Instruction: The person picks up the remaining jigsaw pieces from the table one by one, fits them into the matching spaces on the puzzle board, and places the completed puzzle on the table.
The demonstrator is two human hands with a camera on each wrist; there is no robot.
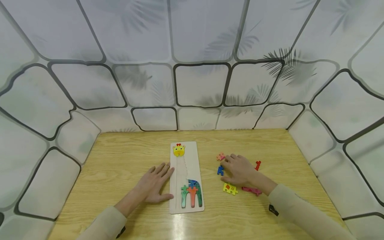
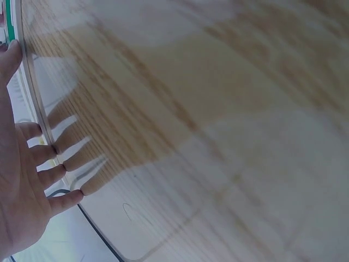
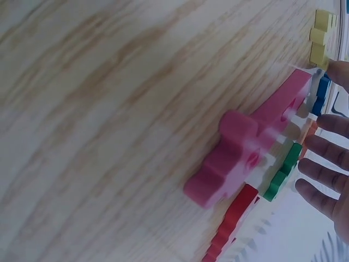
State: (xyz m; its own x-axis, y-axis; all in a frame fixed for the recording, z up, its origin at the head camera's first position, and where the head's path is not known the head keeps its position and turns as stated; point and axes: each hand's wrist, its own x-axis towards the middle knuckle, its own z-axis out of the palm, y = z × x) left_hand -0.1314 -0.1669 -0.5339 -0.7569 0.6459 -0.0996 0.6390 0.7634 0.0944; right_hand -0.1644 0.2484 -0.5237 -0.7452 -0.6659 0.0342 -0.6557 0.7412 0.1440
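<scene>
My left hand [image 1: 154,185] rests on the table with fingers spread, fingertips and thumb right at the left edge of a white giraffe puzzle board [image 1: 192,156]. On the board sit a yellow giraffe head [image 1: 179,150], green and orange leg pieces [image 1: 192,197] and a blue body piece [image 1: 192,182]. Over the loose puzzle pieces at right, my right hand [image 1: 238,170] has its fingers loosely extended. Nearest its fingertips are a blue piece [image 1: 220,170] and an orange-pink piece [image 1: 220,156]. A green piece [image 3: 283,172], hidden under the hand from above, shows in the right wrist view.
Below the right hand lie a yellow piece [image 1: 230,188] and a long magenta piece [image 1: 252,190]. A red piece [image 1: 258,165] is beside the right wrist. The wooden table [image 1: 126,150] is enclosed by stone-patterned walls [image 1: 201,85] at the back and sides.
</scene>
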